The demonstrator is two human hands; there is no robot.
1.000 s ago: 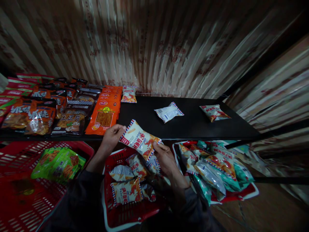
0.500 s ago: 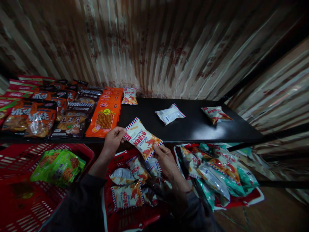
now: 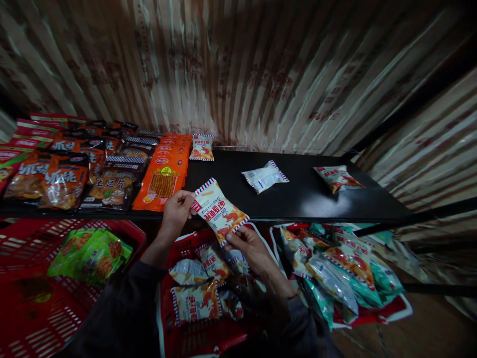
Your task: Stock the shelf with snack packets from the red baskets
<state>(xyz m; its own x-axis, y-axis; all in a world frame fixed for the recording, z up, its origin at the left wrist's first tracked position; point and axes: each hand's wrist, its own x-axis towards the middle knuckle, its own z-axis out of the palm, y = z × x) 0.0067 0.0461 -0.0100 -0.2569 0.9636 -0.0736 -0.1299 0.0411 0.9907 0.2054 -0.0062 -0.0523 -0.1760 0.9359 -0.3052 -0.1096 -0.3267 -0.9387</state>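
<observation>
A white-and-orange snack bag (image 3: 220, 210) with striped ends is held tilted over the front edge of the black shelf (image 3: 298, 196). My left hand (image 3: 176, 214) pinches its upper left end. At its lower right end, my right hand (image 3: 250, 244) grips the corner, fingers partly behind the bag. Below my hands a red basket (image 3: 219, 343) holds several similar bags (image 3: 197, 302). On the shelf behind, one similar bag (image 3: 202, 147) stands beside the orange packs (image 3: 164, 176), another bag (image 3: 265, 176) lies back side up, and a third bag (image 3: 338, 178) lies at the right.
Rows of black-and-orange snack packs (image 3: 65, 181) and brown packs (image 3: 108, 186) fill the shelf's left end. A red basket (image 3: 48, 318) with green packs (image 3: 91, 254) stands lower left; another basket (image 3: 395, 313) with white and teal bags stands lower right. Dark metal bars (image 3: 410, 219) cross at right.
My right hand has shifted slightly left along the bag's lower end, and the bag has turned a little. Both hands still hold it. The view has moved slightly.
</observation>
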